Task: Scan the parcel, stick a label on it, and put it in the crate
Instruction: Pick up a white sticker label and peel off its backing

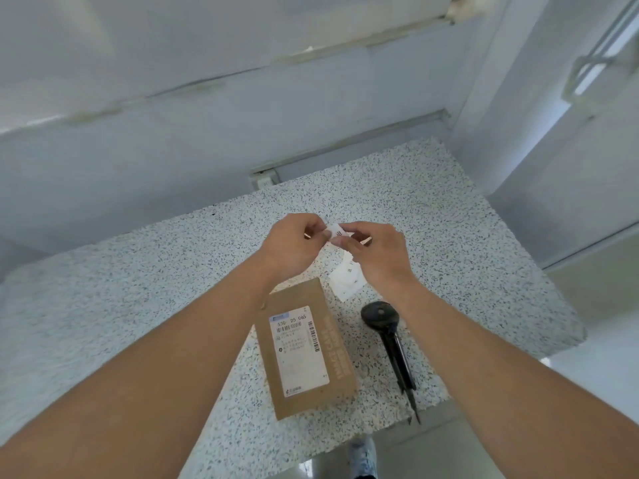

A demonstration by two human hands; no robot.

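A brown cardboard parcel [306, 347] lies flat on the speckled table [138, 305], with a white shipping label on its top face. Above and beyond it, my left hand [294, 245] and my right hand [375, 254] both pinch a small white label [337, 231] between fingertips, held in the air. A strip of white label sheets [345, 280] lies on the table under my right hand, partly hidden by it. A black handheld scanner [389, 335] rests on the table to the right of the parcel. No crate is in view.
The table's near edge runs just below the parcel and scanner, and its right edge drops to the floor. A wall with a socket [264, 181] stands behind the table. A shoe [363, 456] shows at the bottom.
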